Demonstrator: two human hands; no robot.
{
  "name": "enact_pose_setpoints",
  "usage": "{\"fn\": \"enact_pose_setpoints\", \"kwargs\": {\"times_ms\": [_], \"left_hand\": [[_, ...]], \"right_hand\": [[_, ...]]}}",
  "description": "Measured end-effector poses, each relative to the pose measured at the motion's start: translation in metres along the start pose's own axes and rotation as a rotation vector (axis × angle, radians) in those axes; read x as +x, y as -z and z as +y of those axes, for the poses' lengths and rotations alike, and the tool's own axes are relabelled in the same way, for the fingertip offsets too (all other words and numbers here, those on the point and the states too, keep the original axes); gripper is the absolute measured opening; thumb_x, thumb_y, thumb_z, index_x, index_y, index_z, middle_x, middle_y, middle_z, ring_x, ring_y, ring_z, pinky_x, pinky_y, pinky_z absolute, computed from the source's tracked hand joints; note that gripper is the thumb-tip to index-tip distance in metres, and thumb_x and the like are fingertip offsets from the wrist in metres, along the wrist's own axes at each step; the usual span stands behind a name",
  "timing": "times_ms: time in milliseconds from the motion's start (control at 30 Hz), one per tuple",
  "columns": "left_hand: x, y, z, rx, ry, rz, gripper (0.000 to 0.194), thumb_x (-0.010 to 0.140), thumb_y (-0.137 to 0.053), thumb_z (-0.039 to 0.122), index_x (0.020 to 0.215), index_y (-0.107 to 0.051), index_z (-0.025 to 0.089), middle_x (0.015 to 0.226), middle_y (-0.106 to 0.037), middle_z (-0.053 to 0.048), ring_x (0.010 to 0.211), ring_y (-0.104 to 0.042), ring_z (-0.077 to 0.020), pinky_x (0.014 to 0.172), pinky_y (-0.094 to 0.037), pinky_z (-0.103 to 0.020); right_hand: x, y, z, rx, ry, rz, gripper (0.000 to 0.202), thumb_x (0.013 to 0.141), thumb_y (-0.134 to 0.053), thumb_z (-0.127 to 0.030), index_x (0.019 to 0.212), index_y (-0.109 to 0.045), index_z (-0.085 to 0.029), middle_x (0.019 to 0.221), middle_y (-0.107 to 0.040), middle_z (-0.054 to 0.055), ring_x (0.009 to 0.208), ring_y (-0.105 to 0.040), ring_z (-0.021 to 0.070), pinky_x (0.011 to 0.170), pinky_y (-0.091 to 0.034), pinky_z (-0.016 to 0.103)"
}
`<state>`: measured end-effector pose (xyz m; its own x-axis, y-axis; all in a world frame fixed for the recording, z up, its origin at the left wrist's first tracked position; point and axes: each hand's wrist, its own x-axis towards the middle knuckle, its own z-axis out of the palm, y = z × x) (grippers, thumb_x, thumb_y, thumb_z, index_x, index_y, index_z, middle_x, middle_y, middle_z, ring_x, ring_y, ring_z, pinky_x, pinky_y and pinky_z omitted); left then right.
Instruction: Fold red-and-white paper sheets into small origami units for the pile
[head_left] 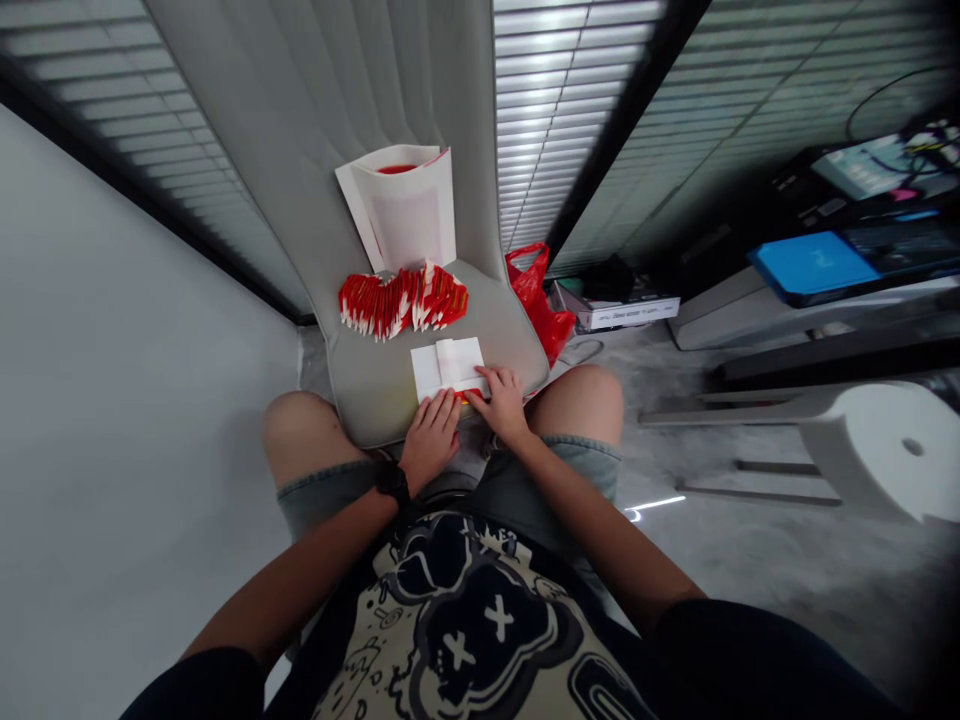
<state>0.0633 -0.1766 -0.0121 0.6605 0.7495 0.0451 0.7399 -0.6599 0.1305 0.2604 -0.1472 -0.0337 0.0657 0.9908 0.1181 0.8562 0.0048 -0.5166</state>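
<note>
A white-backed paper envelope (427,372) lies part-folded on the front of a grey chair seat (367,385). Its near edge is turned up, showing a strip of red and yellow. My left hand (433,435) has its fingers together over that near edge, pressing it at the left. At the right near corner, my right hand (504,402) grips the fold with thumb and forefinger. Beyond the sheet, a fanned row of red paper envelopes (386,303) with white edges rests across the seat.
Against the chair back leans an open white paper bag (409,215) with something red inside. On the floor at the right are a red plastic bag (534,300) and a white box (630,313). A white stool (885,450) stands farther right, near a blue-topped object (817,265).
</note>
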Motion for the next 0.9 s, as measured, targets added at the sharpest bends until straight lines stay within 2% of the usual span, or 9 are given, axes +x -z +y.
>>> {"fn": "enact_pose_setpoints", "kwargs": {"times_ms": [200, 433, 633, 767, 900], "left_hand": [[-0.002, -0.006, -0.003, 0.014, -0.038, -0.01, 0.063, 0.098, -0.04, 0.027, 0.157, -0.029, 0.008, 0.166, -0.025, -0.013, 0.155, -0.018, -0.0251, 0.127, -0.017, -0.048], [-0.001, -0.012, -0.009, 0.008, -0.072, 0.021, 0.062, 0.098, -0.04, 0.025, 0.157, -0.03, 0.009, 0.165, -0.026, -0.011, 0.155, -0.02, -0.0245, 0.128, -0.015, -0.048], [-0.001, -0.013, -0.006, 0.001, -0.033, 0.022, 0.065, 0.096, -0.043, 0.026, 0.157, -0.029, 0.01, 0.165, -0.026, -0.011, 0.155, -0.02, -0.0243, 0.127, -0.016, -0.047], [-0.001, -0.009, -0.006, -0.004, -0.039, 0.003, 0.068, 0.094, -0.045, 0.027, 0.158, -0.028, 0.01, 0.166, -0.025, -0.01, 0.155, -0.019, -0.0242, 0.128, -0.014, -0.046], [-0.002, -0.009, -0.007, 0.004, -0.045, -0.006, 0.07, 0.092, -0.045, 0.026, 0.158, -0.027, 0.01, 0.167, -0.021, -0.01, 0.156, -0.015, -0.0239, 0.128, -0.012, -0.046]], "right_hand": [[-0.006, -0.001, 0.001, -0.059, 0.071, 0.048, 0.055, 0.094, -0.061, -0.049, 0.139, -0.057, -0.018, 0.122, -0.058, 0.014, 0.114, -0.049, 0.0303, 0.1, -0.04, 0.043], [-0.012, -0.005, -0.004, -0.1, 0.047, 0.086, 0.05, 0.097, -0.054, -0.046, 0.139, -0.057, -0.018, 0.128, -0.055, 0.015, 0.117, -0.048, 0.0302, 0.102, -0.041, 0.044], [-0.016, -0.006, -0.008, -0.091, 0.031, 0.112, 0.048, 0.099, -0.052, -0.043, 0.139, -0.057, -0.017, 0.13, -0.055, 0.016, 0.119, -0.048, 0.0296, 0.105, -0.041, 0.047], [-0.017, -0.007, -0.011, -0.186, 0.083, 0.107, 0.046, 0.1, -0.049, -0.04, 0.14, -0.057, -0.018, 0.142, -0.05, 0.018, 0.131, -0.042, 0.0325, 0.111, -0.037, 0.051], [-0.018, -0.015, -0.01, -0.23, 0.192, 0.065, 0.045, 0.104, -0.04, -0.033, 0.145, -0.053, -0.018, 0.153, -0.045, 0.016, 0.144, -0.033, 0.0302, 0.119, -0.029, 0.053]]}}
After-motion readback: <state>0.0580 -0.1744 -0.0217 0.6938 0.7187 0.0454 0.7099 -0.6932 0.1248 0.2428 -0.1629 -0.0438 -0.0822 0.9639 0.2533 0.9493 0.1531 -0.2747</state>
